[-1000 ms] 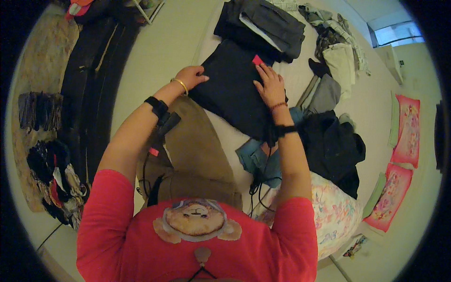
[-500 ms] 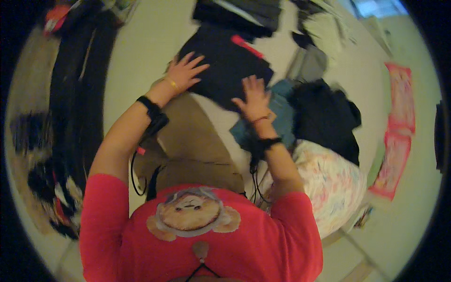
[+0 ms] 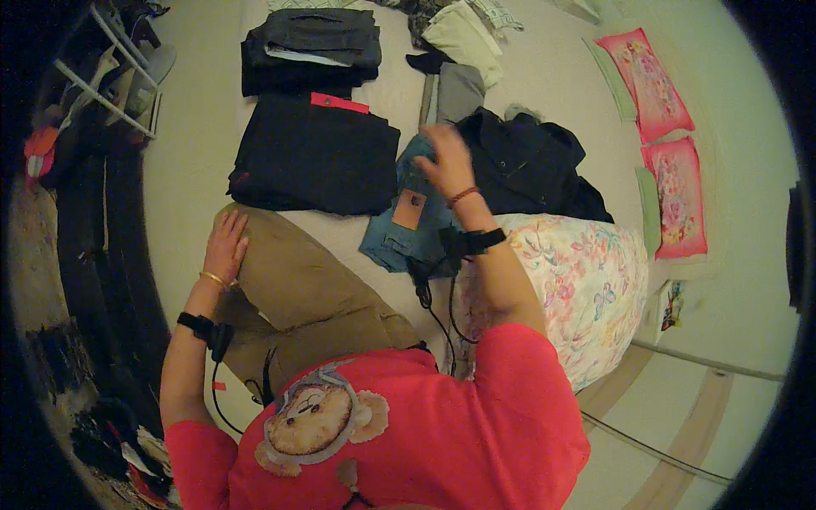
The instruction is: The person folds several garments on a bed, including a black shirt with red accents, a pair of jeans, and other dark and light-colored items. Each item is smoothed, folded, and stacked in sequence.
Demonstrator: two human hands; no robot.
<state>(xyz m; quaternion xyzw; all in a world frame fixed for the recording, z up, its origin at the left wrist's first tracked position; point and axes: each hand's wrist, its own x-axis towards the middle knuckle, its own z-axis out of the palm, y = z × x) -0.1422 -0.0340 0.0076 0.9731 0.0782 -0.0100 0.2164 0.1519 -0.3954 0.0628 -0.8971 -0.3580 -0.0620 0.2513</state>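
Observation:
My left hand (image 3: 226, 246) lies on my brown-trousered knee (image 3: 289, 263), fingers stretched out and holding nothing. Above a pair of blue jeans (image 3: 425, 233) with a tan waistband patch hovers my right hand (image 3: 449, 161), slightly blurred, its thumb apart from the fingers. Beside that hand, to the right, a crumpled black garment (image 3: 531, 161) partly overlaps the jeans. Left of the jeans a folded black garment (image 3: 314, 157) lies flat, a red strip (image 3: 339, 103) along its far edge. Whether my right fingertips touch the cloth beneath I cannot tell.
Folded dark clothes (image 3: 319, 42) are stacked at the far side of the bed. Grey (image 3: 460, 93) and cream garments (image 3: 463, 34) lie to their right. A floral bundle (image 3: 569, 289) sits by my right arm. Pink floral pillows (image 3: 676, 200) line the right; a white rack (image 3: 106, 72) stands far left.
My left hand has left the black garment and come back to my knee. My right hand has lifted off it toward the jeans. The view has shifted, showing more of the right side.

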